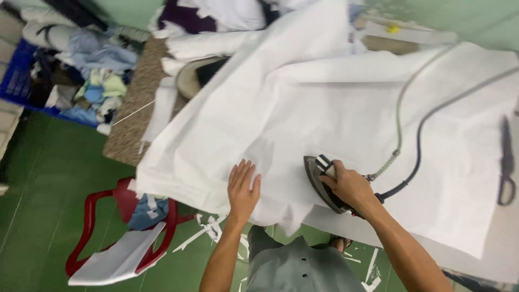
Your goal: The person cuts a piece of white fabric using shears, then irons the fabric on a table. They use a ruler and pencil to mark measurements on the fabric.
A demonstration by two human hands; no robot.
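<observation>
Matt white cloth (335, 113); glossy dark metal iron (323, 183).

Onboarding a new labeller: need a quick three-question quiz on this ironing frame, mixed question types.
1. True or false: the right hand grips the iron.
2. The left hand is: A) lifting the scissors, B) pressed flat on the white fabric, C) holding the hose.
3. Fill in: the red plastic chair stands on the ____ floor.

Key: 1 true; 2 B; 3 green.
</observation>
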